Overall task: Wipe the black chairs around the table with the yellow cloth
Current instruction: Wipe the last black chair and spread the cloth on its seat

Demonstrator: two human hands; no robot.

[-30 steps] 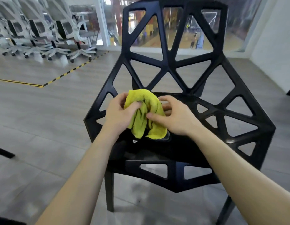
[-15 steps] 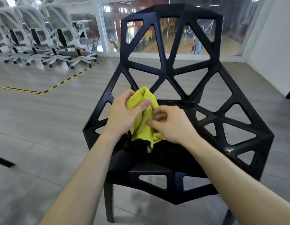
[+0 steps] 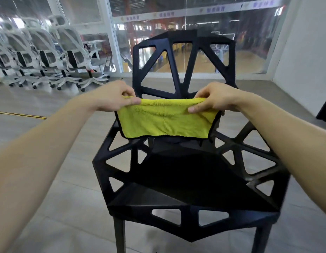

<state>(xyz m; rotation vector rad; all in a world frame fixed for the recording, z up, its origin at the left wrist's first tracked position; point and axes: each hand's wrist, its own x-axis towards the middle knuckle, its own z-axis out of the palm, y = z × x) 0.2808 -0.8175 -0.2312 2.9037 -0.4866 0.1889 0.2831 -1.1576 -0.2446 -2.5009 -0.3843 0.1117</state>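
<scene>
Yellow cloth point(image 3: 165, 121) hangs stretched flat between both hands, left hand point(image 3: 116, 97) and right hand point(image 3: 211, 99) each pinching a top corner above the black chair point(image 3: 184, 181) seat. White office chairs point(image 3: 49, 52) line the far-left floor before a glass wall point(image 3: 249, 42).

A: The chair point(image 3: 186, 179)?
B: Black, cut through with a pattern of triangular openings; the cloth point(image 3: 165, 121) is yellow-green with a dark edge.
A: At ten o'clock?
B: White-and-grey office chairs point(image 3: 54, 52); yellow-and-black striped tape point(image 3: 21, 115) on grey floor point(image 3: 67, 198).
</scene>
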